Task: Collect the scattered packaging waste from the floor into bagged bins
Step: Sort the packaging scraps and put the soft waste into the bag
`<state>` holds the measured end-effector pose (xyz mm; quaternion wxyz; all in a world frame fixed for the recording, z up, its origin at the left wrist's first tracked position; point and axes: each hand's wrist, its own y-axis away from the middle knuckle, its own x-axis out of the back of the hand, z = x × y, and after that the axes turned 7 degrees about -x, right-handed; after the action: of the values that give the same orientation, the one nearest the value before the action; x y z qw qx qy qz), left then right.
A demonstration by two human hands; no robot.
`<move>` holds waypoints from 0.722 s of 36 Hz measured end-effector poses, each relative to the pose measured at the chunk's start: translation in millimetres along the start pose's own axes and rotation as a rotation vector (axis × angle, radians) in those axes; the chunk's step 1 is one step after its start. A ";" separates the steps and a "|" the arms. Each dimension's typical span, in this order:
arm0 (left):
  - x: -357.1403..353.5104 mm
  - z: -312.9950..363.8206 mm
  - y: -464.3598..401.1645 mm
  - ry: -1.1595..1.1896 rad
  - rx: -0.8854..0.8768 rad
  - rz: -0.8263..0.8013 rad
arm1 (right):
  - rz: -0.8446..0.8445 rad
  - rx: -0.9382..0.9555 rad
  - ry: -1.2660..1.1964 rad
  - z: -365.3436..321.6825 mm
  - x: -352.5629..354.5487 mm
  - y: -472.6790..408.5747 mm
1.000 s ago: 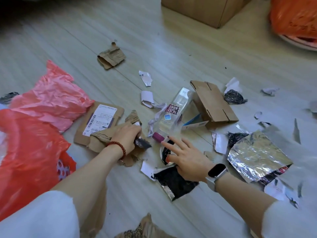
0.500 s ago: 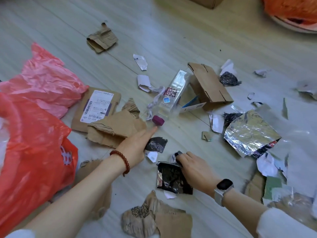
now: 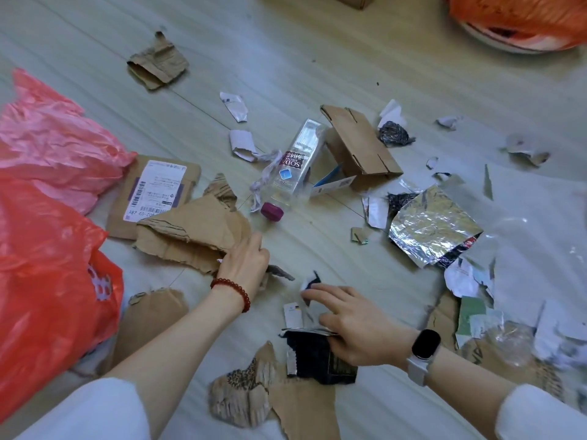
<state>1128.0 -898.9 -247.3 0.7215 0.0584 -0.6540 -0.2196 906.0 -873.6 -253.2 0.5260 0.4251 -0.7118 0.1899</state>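
Observation:
Packaging waste lies scattered over the pale wood floor. My left hand [image 3: 244, 265] curls at the edge of a torn brown cardboard piece [image 3: 190, 236], and a dark grey scrap [image 3: 281, 273] pokes out from under its palm. My right hand [image 3: 349, 325] holds the top edge of a black foil wrapper [image 3: 317, 360] under the thumb, while its fingers stretch onto a small white and dark scrap [image 3: 309, 284]. A clear soda bottle [image 3: 292, 166] with a purple cap lies just beyond both hands. A red plastic bag [image 3: 47, 281] sits at the left.
A pink bag [image 3: 57, 144] and a labelled cardboard piece [image 3: 152, 192] lie left. A folded carton [image 3: 362, 144], silver foil [image 3: 435, 227] and paper scraps lie right. An orange-bagged bin [image 3: 521, 17] stands far right. More torn cardboard [image 3: 270, 401] lies near me.
The view has tilted down and nearer. My right hand drew the black wrapper toward me and now reaches for a small scrap. My left hand moved to the torn cardboard's edge.

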 end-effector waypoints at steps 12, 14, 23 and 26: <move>52.9 -33.0 43.8 0.307 -0.018 0.540 | -0.190 0.118 0.158 -30.0 -36.4 -44.1; 65.3 -33.6 52.4 0.316 -0.040 0.570 | -0.145 0.130 0.123 -34.0 -37.7 -47.5; 77.5 -42.4 80.1 0.251 -0.158 0.544 | -0.104 -0.002 0.188 -62.7 -45.1 -45.3; 84.3 -41.8 89.6 0.252 -0.174 0.554 | -0.132 -0.165 0.078 -73.8 -32.3 -42.6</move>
<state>1194.1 -860.2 -142.3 0.8316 -0.1570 -0.5292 -0.0611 986.4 -831.8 -262.5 0.5980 0.4186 -0.6743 0.1118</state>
